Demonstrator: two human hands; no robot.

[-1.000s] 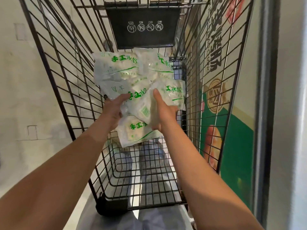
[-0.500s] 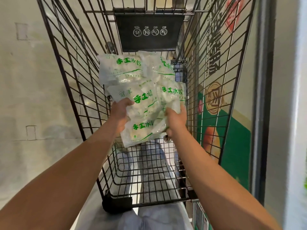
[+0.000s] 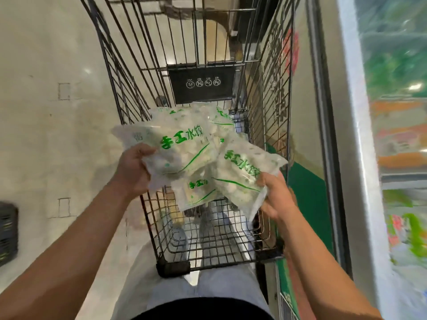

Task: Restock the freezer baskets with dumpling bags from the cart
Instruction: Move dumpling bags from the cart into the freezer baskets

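We look down over a pale, glossy stone floor with faint square outlines scored into it, and at the far left edge a dark slatted crate sits on that floor, partly cut off. Our bare left arm reaches in from the lower left; the left hand has its fingers curled round the lower left corner of a bag, a soft, lumpy pouch of cloudy plastic printed with green characters and a green swoosh. In the middle stands the cart, a deep basket of thin dark wire with a black plastic panel carrying four small round white icons at its far end; grey trousers show through the mesh floor. More bags of the same kind are heaped in the cart behind and beneath the two we hold, all touching and overlapping. A second bag tilts down to the right, and our right hand pinches its lower right edge, thumb on top and fingers curled beneath. Just beside the cart's right wall runs a green and red printed panel, then a grey metal rail, then the freezer, whose glass shows only blurred green, orange and white packets.
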